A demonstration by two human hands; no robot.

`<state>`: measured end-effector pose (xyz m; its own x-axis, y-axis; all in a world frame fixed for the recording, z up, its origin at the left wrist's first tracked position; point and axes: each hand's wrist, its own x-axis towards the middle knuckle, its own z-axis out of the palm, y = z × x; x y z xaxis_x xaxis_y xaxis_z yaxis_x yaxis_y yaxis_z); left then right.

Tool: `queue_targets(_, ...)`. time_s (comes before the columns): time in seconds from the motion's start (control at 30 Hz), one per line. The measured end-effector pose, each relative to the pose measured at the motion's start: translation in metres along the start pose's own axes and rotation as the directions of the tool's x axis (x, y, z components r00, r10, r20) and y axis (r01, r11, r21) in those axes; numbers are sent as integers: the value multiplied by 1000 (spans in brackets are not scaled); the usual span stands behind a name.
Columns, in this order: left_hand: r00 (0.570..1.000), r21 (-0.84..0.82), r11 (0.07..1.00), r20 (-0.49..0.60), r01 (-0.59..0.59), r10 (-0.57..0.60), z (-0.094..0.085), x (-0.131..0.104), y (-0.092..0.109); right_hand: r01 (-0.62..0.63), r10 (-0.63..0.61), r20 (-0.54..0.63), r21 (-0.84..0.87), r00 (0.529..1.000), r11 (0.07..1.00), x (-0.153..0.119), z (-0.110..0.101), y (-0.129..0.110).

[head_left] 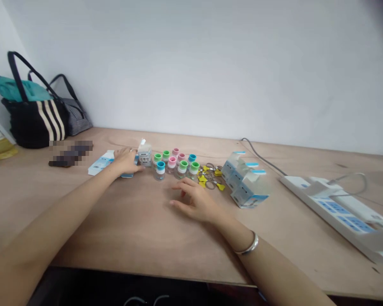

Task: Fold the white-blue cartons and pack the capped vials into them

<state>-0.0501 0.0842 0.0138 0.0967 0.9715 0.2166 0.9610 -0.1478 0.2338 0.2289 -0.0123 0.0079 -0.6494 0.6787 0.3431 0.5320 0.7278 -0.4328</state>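
My left hand (126, 162) reaches over flat blue-and-white cartons (101, 162), fingers spread, beside a small upright open box (144, 155). Just right of that box stands a group of small clear bottles with blue, green and pink rims, such as a blue-rimmed one (160, 171). My right hand (194, 199) hovers or rests in front of the bottles, fingers apart and holding nothing. Yellow-tagged rings (210, 182) lie behind it to the right. Farther right are several open blue-and-white boxes (247, 191) in a row.
A white power strip (335, 212) with plugs and a grey cable (264, 159) lies on the right of the wooden table (130, 238). At the back left stand a black striped bag (38, 121) and a grey bag (76, 114), with a blurred dark object (72, 155) in front.
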Motion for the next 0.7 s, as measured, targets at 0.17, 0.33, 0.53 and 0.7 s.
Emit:
queue_targets(0.17,998,115,993,44,38,-43,7,-25,5,-5,5,12,-3,1000,1000,0,2,-1)
queue_targets(0.33,999,128,991,7,30,-31,5,-30,15,12,-12,-7,-6,1000,1000,0,1,0)
queue_targets(0.53,956,123,992,-284,-34,69,-35,-63,26,-2,1,-33,-13,999,1000,-1,2,0)
queue_targets(0.7,827,-1,965,-516,-263,225,-64,-104,50,-120,113,-221,-20,969,993,1,4,3)
